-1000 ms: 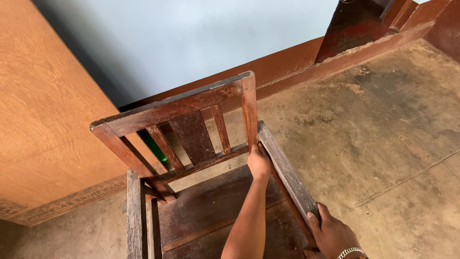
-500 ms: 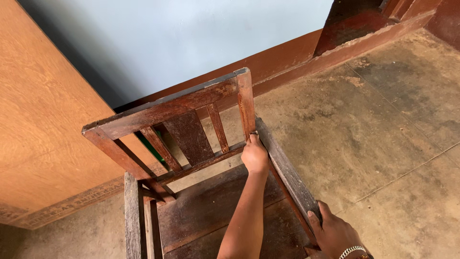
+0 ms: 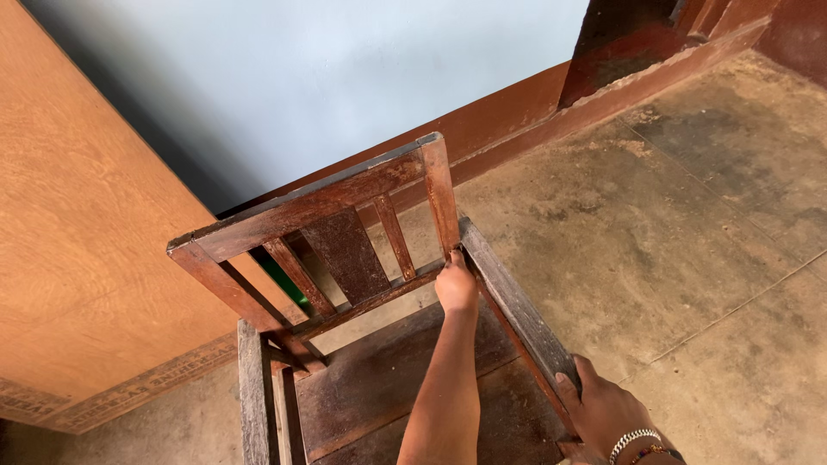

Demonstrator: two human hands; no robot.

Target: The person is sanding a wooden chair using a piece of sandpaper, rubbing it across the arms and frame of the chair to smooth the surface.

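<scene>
Gripping worn dark wooden chair (image 3: pixel 362 250) | left hand (image 3: pixel 455 284) backrest | right hand (image 3: pixel 603 409) armrest

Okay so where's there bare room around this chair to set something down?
Bare concrete floor lies right of the chair's right armrest, out to the red-brown skirting. The seat is partly free left of the left hand. It is crowded between chair and wooden panel.
</scene>
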